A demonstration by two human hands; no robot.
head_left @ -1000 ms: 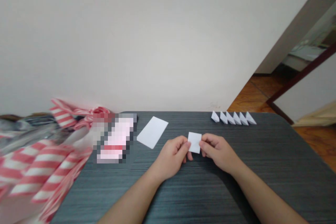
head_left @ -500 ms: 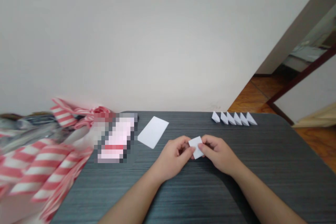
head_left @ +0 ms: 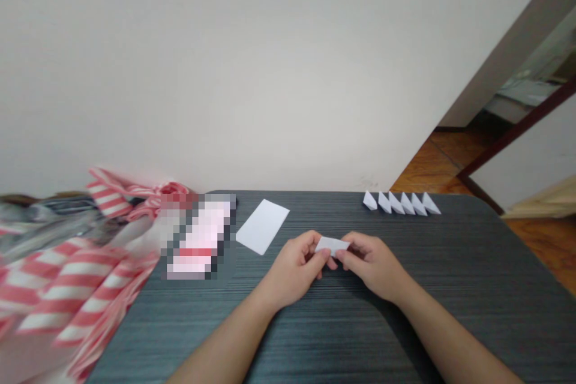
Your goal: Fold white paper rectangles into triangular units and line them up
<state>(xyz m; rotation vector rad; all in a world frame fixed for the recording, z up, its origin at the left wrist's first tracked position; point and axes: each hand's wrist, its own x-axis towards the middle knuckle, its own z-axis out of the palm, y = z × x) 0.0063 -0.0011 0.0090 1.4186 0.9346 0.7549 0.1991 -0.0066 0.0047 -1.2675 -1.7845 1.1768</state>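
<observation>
Small white paper (head_left: pixel 332 246) is up above the worktop (head_left: pixel 360 336), held between our two hands. Our left hand (head_left: pixel 293 270) pinches one end and our right hand (head_left: pixel 371 265) pinches the other, with our fingers (head_left: pixel 345 258) pressed together on it. We seem to be folding it, and it looks bent in half. We think the next move calls for pressing the fold flat. A bigger white sheet (head_left: pixel 261 227) lies on the left, and a row of little folded paper pieces (head_left: pixel 401 203) stands along the far edge.
</observation>
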